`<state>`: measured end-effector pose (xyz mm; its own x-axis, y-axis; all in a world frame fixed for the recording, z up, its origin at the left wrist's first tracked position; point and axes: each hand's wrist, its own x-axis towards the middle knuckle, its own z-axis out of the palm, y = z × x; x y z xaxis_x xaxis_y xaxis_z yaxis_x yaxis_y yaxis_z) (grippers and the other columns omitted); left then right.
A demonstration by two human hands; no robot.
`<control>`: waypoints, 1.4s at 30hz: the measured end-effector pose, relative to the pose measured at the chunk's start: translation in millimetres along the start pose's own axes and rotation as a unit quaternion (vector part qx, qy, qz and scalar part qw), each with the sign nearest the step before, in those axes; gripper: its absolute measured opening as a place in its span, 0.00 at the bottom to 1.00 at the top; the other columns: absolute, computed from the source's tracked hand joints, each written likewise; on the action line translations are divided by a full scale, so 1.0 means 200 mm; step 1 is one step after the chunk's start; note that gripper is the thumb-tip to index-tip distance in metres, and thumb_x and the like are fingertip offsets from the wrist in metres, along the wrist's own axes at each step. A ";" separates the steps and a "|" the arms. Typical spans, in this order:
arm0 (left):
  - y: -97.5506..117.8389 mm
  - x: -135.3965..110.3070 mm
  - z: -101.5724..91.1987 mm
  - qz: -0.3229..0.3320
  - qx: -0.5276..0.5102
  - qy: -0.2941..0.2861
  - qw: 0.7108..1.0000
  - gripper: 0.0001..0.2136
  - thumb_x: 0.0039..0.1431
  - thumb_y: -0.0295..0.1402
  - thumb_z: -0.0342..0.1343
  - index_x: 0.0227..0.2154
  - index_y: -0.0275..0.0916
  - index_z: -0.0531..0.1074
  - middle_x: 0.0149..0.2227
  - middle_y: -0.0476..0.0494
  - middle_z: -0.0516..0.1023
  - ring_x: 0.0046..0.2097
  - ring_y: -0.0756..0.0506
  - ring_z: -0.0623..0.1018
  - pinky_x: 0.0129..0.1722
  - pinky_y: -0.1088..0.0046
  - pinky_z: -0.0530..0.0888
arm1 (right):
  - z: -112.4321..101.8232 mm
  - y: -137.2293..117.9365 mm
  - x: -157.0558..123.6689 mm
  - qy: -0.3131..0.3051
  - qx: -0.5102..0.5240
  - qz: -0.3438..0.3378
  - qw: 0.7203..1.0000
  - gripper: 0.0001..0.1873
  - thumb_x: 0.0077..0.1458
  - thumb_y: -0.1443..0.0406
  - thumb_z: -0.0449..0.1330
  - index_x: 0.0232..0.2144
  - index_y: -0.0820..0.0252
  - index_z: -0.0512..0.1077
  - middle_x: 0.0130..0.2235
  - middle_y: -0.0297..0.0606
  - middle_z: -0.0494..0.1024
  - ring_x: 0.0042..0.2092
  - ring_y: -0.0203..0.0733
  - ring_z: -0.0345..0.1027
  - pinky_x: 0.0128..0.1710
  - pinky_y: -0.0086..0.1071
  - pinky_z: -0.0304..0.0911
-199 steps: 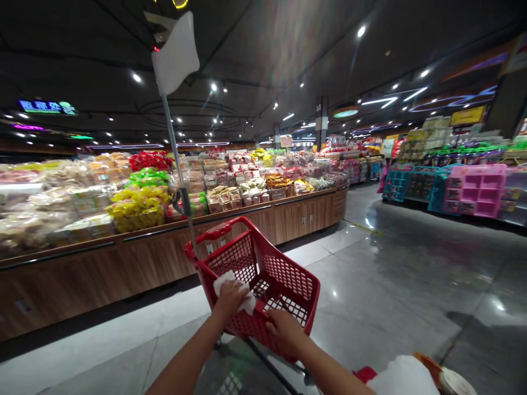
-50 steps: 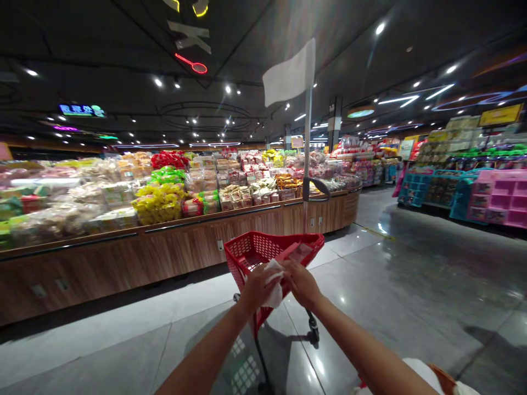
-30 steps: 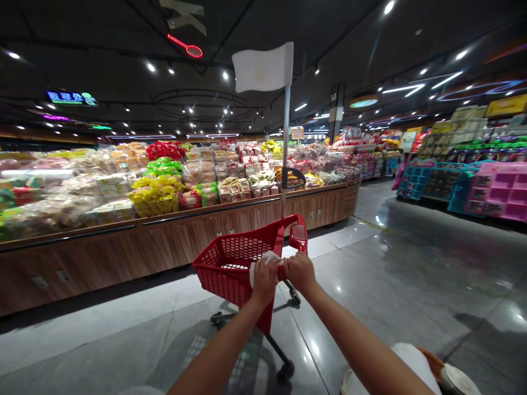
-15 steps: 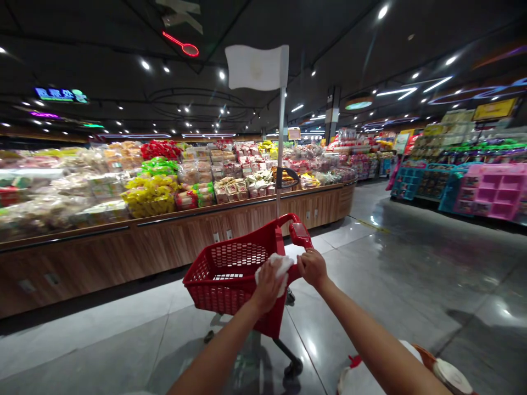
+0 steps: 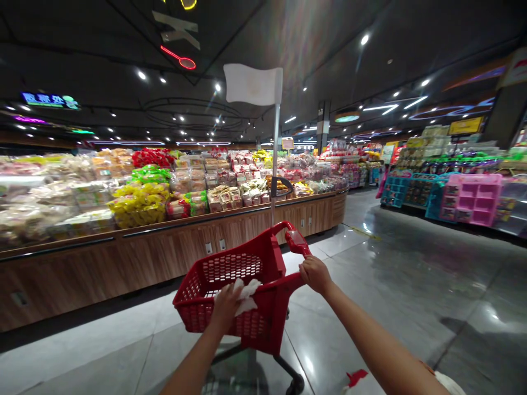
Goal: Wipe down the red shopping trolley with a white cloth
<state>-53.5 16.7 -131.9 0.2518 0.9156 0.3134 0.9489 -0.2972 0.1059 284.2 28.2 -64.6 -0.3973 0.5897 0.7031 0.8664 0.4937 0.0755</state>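
A red shopping cart (image 5: pixel 272 318) with perforated basket sides stands in front of me on the tiled floor. My left hand (image 5: pixel 225 308) is closed on a crumpled white cloth (image 5: pixel 248 291), pressed against the top rim of the basket's near side. Part of the cloth hangs over the rim. My right hand (image 5: pixel 316 275) is wrapped round the near end of the cart's red handle (image 5: pixel 297 241). From the cart rises a pole (image 5: pixel 276 137) bearing a white flag (image 5: pixel 253 84). Nothing lies in the visible part of the basket.
Beyond the cart runs a long wood-panelled counter (image 5: pixel 164 249) heaped with packaged food, including yellow bags (image 5: pixel 140 203). Pink shelving (image 5: pixel 471 198) and blue racks (image 5: pixel 397 189) stand at the right. A red-and-white item (image 5: pixel 356 377) shows at the bottom edge, partly behind my right arm.
My left hand has slid the cloth leftward along the basket rim, away from the handle. My right hand still grips the handle. The whole view has shifted slightly.
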 end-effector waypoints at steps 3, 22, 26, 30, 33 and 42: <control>-0.16 -0.08 -0.02 -0.035 0.038 -0.026 0.998 0.24 0.59 0.24 0.50 0.57 0.48 0.63 0.52 0.45 0.72 0.54 0.43 0.70 0.52 0.66 0.67 | -0.05 0.02 0.00 -0.030 -0.002 0.026 0.999 0.21 0.63 0.69 0.48 0.22 0.59 0.74 0.26 0.37 0.76 0.33 0.39 0.68 0.49 0.34 0.58; 0.23 -0.12 0.06 0.053 0.068 -0.008 0.996 0.22 0.60 0.27 0.53 0.57 0.45 0.63 0.47 0.43 0.73 0.46 0.44 0.73 0.44 0.67 0.72 | 0.12 -0.16 -0.04 -0.130 -0.037 0.043 0.990 0.15 0.65 0.65 0.50 0.29 0.59 0.73 0.32 0.36 0.77 0.36 0.40 0.67 0.40 0.34 0.50; 0.09 -0.24 0.05 0.044 0.079 -0.014 0.996 0.24 0.58 0.25 0.53 0.57 0.46 0.63 0.50 0.42 0.72 0.48 0.43 0.73 0.47 0.64 0.72 | 0.14 -0.11 -0.02 -0.135 -0.039 0.029 0.990 0.17 0.65 0.66 0.49 0.28 0.59 0.73 0.31 0.37 0.78 0.37 0.40 0.68 0.41 0.33 0.51; -0.07 -0.37 0.03 0.036 0.084 -0.025 0.996 0.24 0.56 0.23 0.53 0.56 0.49 0.66 0.52 0.43 0.73 0.50 0.42 0.73 0.49 0.64 0.72 | 0.17 -0.06 0.00 -0.150 -0.041 0.025 0.987 0.17 0.66 0.65 0.49 0.29 0.60 0.74 0.32 0.38 0.78 0.38 0.40 0.69 0.42 0.33 0.52; -0.22 -0.49 0.03 0.029 0.083 -0.028 0.996 0.25 0.55 0.24 0.53 0.56 0.49 0.67 0.54 0.42 0.72 0.50 0.42 0.73 0.50 0.64 0.72 | 0.20 -0.03 0.02 -0.163 -0.043 0.023 0.985 0.17 0.66 0.65 0.48 0.32 0.60 0.75 0.34 0.38 0.79 0.41 0.40 0.69 0.49 0.35 0.52; -0.28 -0.59 0.13 -0.008 0.065 -0.017 0.998 0.27 0.53 0.21 0.52 0.56 0.50 0.67 0.55 0.44 0.72 0.54 0.42 0.72 0.55 0.62 0.71 | 0.28 -0.37 0.06 -0.178 -0.056 0.097 0.978 0.14 0.60 0.71 0.51 0.33 0.63 0.78 0.38 0.49 0.80 0.49 0.50 0.69 0.60 0.46 0.47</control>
<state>-131.8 -67.4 -200.0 0.2402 0.9297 0.2793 0.9691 -0.2463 -0.0138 197.6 34.1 -102.6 -0.2850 0.8603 0.4227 0.9557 0.2891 0.0558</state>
